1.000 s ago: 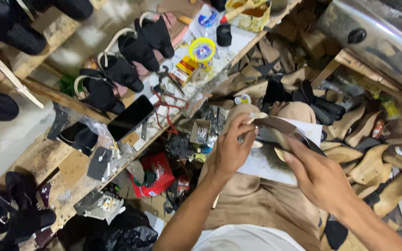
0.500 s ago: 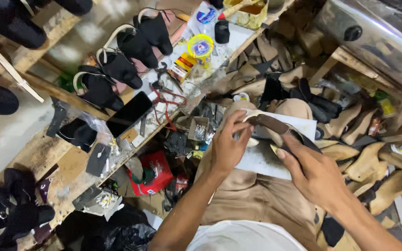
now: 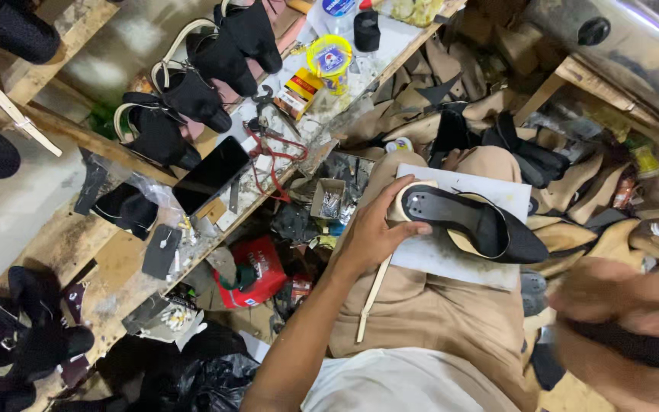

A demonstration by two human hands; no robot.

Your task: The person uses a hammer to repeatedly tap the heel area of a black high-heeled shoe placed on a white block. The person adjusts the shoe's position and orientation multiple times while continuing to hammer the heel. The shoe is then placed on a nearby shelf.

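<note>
The left hand (image 3: 371,236) is gripping the heel end of a black pointed shoe (image 3: 476,222), thumb lying over the pale insole and fingers curled under the back. The shoe is resting on a white board (image 3: 451,259) that is lying across the person's lap in tan trousers (image 3: 429,313), toe pointing toward four o'clock. A thin pale strip (image 3: 373,294) is hanging down from under the hand toward seven o'clock.

The right hand (image 3: 619,301) is sitting at four o'clock from the shoe, well apart from it (it is too blurred to tell whether it is clenched or loose, or holding anything).

At ten o'clock, a cluttered wooden bench (image 3: 62,244) is carrying a dark phone (image 3: 211,174) and several black shoes (image 3: 192,95).
</note>
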